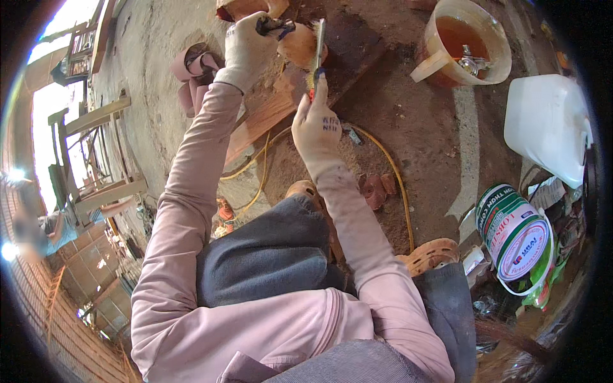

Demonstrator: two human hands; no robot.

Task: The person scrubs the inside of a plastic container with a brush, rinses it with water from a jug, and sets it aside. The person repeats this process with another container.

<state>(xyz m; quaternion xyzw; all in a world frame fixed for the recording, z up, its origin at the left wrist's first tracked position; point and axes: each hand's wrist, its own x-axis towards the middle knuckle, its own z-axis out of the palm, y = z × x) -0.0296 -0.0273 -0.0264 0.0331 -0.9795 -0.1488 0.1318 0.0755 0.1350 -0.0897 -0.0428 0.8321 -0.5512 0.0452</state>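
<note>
My left hand (pixel 246 48), in a pale work glove with dark-stained fingertips, is closed at the top middle. What its fingers grip, if anything, I cannot make out. Just beside those fingertips is a rounded orange-brown wooden piece (pixel 299 48). My right hand (pixel 319 124), in a matching glove, is closed around a slim brush (pixel 320 41) that points away from me, close to the right side of the wooden piece. Beneath lies a reddish-brown wooden board (pixel 271 115), its far part stained dark and wet-looking. Another hollow orange-brown piece (pixel 252 7) is cut off by the top edge.
A translucent bucket (pixel 440 54) of reddish-brown liquid, with a metal fitting inside, stands at far right. Nearer are a white jug (pixel 546 124) and a green-and-white paint pail (pixel 514 230). A yellow hose (pixel 399 172) curves over the dirt floor. Curled sanding strips (pixel 191 73) lie left.
</note>
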